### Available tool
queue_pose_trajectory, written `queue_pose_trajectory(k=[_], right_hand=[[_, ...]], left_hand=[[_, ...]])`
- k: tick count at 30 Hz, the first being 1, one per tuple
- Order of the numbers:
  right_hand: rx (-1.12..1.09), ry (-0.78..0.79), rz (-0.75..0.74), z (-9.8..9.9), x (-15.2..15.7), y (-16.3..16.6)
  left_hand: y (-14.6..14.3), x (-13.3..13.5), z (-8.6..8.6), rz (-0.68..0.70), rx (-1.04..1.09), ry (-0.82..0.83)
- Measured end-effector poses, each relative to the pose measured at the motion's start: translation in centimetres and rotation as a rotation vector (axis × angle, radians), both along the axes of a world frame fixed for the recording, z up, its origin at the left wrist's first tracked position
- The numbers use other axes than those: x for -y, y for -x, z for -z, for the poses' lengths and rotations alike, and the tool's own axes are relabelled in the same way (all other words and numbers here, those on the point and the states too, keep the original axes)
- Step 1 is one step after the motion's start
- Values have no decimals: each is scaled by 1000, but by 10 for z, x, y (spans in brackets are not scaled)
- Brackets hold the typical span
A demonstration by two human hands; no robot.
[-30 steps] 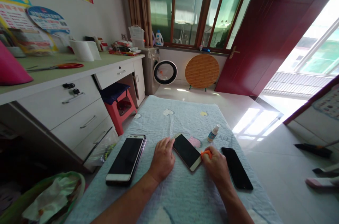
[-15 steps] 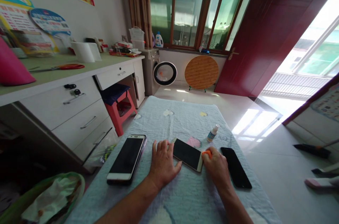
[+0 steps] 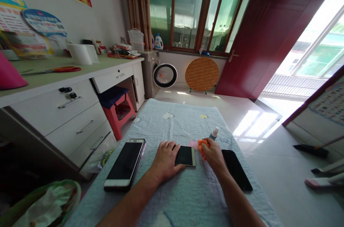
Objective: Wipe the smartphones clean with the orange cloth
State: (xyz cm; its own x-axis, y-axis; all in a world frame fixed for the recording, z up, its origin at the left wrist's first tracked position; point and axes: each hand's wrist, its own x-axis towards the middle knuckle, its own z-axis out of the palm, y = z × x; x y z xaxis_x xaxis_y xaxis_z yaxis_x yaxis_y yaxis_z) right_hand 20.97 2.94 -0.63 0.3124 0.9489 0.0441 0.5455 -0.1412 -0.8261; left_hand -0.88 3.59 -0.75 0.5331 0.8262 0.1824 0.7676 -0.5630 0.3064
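Note:
My left hand (image 3: 164,159) lies flat, fingers spread, on the left part of a gold-edged phone (image 3: 186,155) that rests screen up on a light blue quilted cloth (image 3: 177,119). My right hand (image 3: 213,154) is closed on a small orange cloth (image 3: 201,144) just right of that phone's end. A larger pale phone (image 3: 125,162) lies to the left. A black phone (image 3: 236,174) lies to the right, beside my right wrist. A small spray bottle (image 3: 214,134) lies just beyond my right hand.
A white desk with drawers (image 3: 53,109) runs along the left, with red scissors (image 3: 57,70) on top and a red stool (image 3: 118,107) under it. A green bag with crumpled paper (image 3: 45,205) sits at lower left. Tiled floor and an open red door (image 3: 268,33) lie right.
The gold-edged phone has been turned from a diagonal to lying crosswise under my left hand. My right hand has lifted the orange cloth off its end and moved slightly away.

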Motion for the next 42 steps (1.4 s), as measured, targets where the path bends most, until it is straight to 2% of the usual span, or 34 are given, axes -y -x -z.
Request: queue_pose_trajectory(k=[5, 10, 19, 24, 36, 42], right_hand=[[153, -78, -31, 4, 6, 9], [142, -68, -99, 5, 7, 14], [108, 68, -109, -4, 20, 13], [181, 60, -134, -7, 27, 9], [81, 24, -23, 7, -3, 7], [83, -14, -42, 9, -10, 8]], left_hand=[[9, 1, 3, -33, 19, 10], [12, 0, 1, -44, 41, 49], [8, 2, 6, -84, 72, 10], [7, 3, 5, -89, 76, 21], [9, 1, 4, -52, 102, 87], [9, 1, 3, -55, 111, 106]])
